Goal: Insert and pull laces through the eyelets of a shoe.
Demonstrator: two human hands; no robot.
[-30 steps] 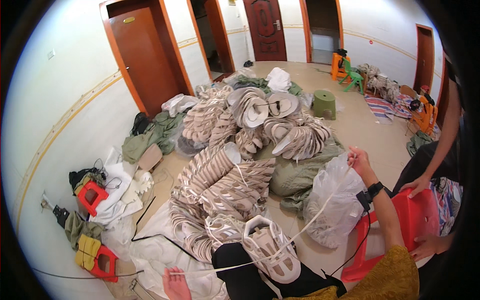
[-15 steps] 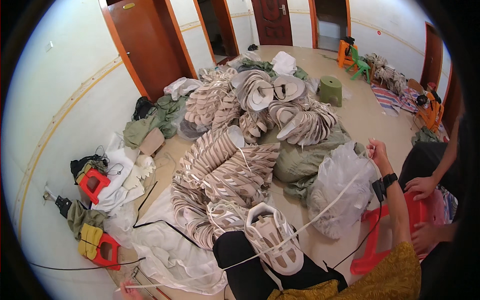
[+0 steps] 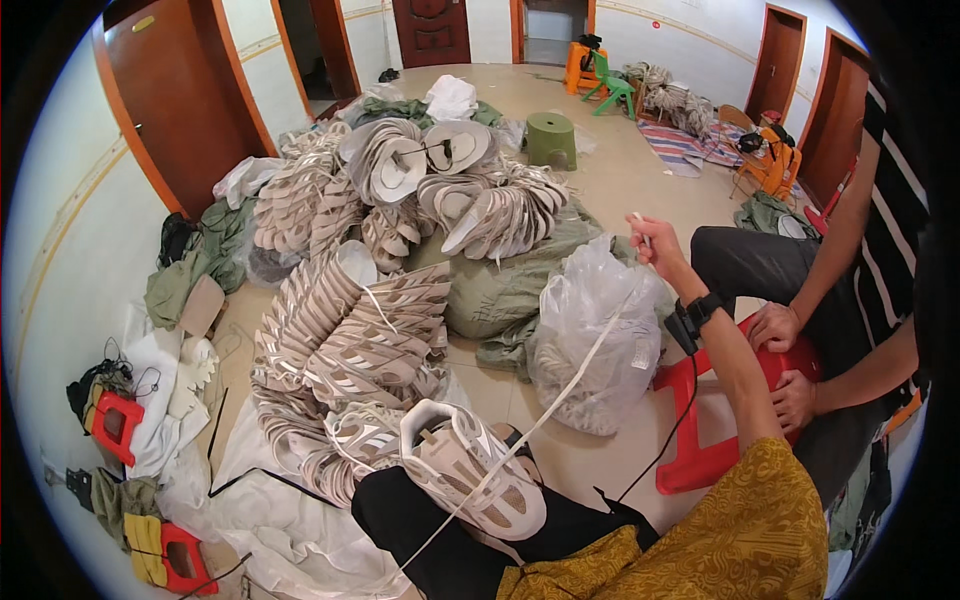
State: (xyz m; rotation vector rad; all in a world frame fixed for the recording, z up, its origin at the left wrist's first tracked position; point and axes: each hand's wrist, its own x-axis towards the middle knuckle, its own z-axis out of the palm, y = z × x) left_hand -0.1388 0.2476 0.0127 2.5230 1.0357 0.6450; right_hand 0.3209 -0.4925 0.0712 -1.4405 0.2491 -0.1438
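Note:
A beige and white shoe upper [image 3: 452, 462] rests across my black-trousered thighs, its collar opening facing up. Raised at the right, my right hand [image 3: 660, 250] is closed, pinching one end of a long off-white shoelace [image 3: 573, 382]. The lace is drawn taut, slanting down across the shoe's front and over my thigh toward the lower edge. Whether it passes through any eyelet I cannot tell. My left hand is out of the picture. Beside my knee lie stacked shoe uppers [image 3: 375, 335] in the same beige and white.
A clear plastic bag [image 3: 598, 345] stands right of the stacks, by a green sack [image 3: 500, 290]. At the right, a person in a striped top rests both hands [image 3: 785, 365] on a red stool [image 3: 680, 425]. A black cable [image 3: 665, 450] hangs from my wrist device.
The view has swung right, so the scene sits further left. My left hand, at the lower left before, has left the picture. My right hand still grips the lace, held taut.

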